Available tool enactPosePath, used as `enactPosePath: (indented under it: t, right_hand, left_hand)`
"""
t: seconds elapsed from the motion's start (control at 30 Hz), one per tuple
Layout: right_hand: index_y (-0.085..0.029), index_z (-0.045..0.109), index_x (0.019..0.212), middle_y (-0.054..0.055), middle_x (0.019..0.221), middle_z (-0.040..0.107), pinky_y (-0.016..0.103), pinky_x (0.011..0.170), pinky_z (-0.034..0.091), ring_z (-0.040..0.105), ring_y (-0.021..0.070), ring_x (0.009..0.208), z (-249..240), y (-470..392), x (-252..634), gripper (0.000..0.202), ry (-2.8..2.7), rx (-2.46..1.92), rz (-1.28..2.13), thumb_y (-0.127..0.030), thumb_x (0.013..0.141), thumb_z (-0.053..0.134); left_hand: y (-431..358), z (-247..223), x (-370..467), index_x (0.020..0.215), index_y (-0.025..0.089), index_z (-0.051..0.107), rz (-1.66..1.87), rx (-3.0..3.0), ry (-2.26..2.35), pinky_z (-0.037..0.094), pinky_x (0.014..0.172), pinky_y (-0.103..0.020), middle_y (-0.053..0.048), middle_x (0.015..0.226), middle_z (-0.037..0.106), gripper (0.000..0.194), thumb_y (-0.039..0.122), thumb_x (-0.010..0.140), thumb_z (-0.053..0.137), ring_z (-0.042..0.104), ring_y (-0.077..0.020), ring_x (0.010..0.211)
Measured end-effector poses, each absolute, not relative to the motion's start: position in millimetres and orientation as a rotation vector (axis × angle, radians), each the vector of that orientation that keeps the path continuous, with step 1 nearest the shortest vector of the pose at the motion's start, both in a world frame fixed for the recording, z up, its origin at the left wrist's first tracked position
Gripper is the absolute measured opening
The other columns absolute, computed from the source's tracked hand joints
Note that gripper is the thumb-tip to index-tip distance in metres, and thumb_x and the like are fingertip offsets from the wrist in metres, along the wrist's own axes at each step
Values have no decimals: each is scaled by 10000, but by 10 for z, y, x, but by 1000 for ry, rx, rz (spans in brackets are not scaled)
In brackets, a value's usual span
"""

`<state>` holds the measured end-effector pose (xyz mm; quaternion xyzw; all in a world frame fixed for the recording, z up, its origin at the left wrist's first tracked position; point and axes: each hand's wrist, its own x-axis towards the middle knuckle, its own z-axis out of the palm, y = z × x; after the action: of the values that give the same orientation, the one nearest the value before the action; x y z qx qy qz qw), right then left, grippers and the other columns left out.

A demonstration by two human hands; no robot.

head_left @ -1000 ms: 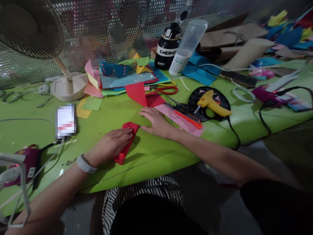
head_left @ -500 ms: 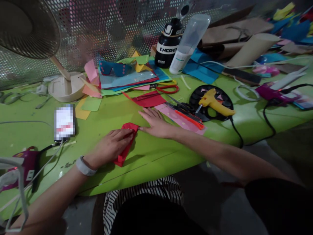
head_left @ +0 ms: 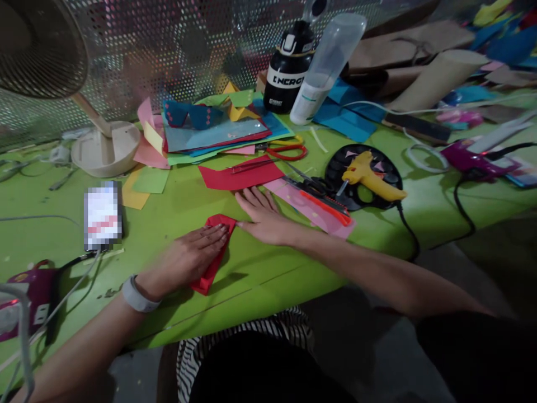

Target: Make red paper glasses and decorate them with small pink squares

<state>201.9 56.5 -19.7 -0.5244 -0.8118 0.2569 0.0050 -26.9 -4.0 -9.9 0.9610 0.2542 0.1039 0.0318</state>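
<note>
A folded red paper piece (head_left: pixel 216 263) lies on the green table (head_left: pixel 260 268) near its front edge. My left hand (head_left: pixel 191 257) rests flat over it, fingers extended and pointing right, covering its left and middle part. Just right of its upper corner is my right hand (head_left: pixel 264 215), palm down with fingers spread and the thumb by the paper's corner. Beyond my right fingertips a flat red sheet (head_left: pixel 243 176) has thin tweezers (head_left: pixel 247 167) on it. A pink strip (head_left: pixel 310 210) extends to the right under dark scissors (head_left: pixel 312 183) and an orange cutter (head_left: pixel 327 207).
A yellow glue gun (head_left: pixel 369 179) sits on a black round tray (head_left: pixel 333 159). Behind are red-handled scissors (head_left: pixel 287 151), stacked coloured paper (head_left: pixel 210 137), a black bottle (head_left: pixel 285 81) and a clear bottle (head_left: pixel 327 67). At left are a phone (head_left: pixel 103 215) and a fan base (head_left: pixel 107 148).
The flat red sheet now lies more spread out, its left end lower and flatter. My hands stay nearly in place around the folded paper. The camera view has shifted slightly.
</note>
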Motion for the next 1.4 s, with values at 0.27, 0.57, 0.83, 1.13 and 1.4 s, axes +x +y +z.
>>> enactPosePath:
  t: [0.27, 0.57, 0.83, 1.13, 1.4]
  right_hand:
    - [-149, 187, 1533, 93, 1603, 131, 518, 1195, 45, 45, 241, 1483, -225, 500, 2039, 616, -2492, -1570, 674, -279, 945, 318]
    - [-187, 291, 1500, 95, 1574, 218, 648, 1144, 23, 151, 306, 1466, -197, 247, 2050, 686, -2785, -1175, 325, -604, 963, 197]
    - [-150, 397, 1453, 174, 1525, 316, 631, 1147, 67, 146, 339, 1461, -198, 290, 2046, 822, -2830, -1101, 80, -725, 892, 223]
    - [-141, 374, 1462, 127, 1538, 315, 582, 1174, 95, 184, 319, 1456, -178, 386, 1993, 807, -2918, -1019, 92, -708, 898, 267]
    - [-188, 375, 1466, 119, 1517, 355, 610, 1162, 67, 182, 332, 1455, -188, 262, 2241, 802, -2891, -1016, 65, -728, 882, 275]
  left_hand:
    - [-33, -100, -267, 1315, 52, 507, 305, 3002, 773, 410, 1109, -375, -166, 1398, 515, 386, 126, 945, 429, 452, -218, 1332]
    - [-57, -81, -243, 1260, 61, 560, 268, 2955, 811, 406, 1110, -392, -177, 1405, 502, 346, 137, 941, 449, 438, -227, 1341]
    - [-76, -58, -239, 1377, 78, 454, 218, 2873, 834, 372, 1131, -383, -161, 1447, 454, 437, 141, 945, 448, 395, -204, 1371]
    - [-81, -18, -221, 1312, 114, 540, 168, 2817, 881, 361, 1130, -371, -138, 1435, 481, 369, 173, 969, 418, 433, -202, 1347]
    - [-88, -86, -256, 1389, 107, 448, 219, 2808, 853, 320, 1147, -335, -137, 1459, 451, 434, 163, 959, 427, 381, -172, 1379]
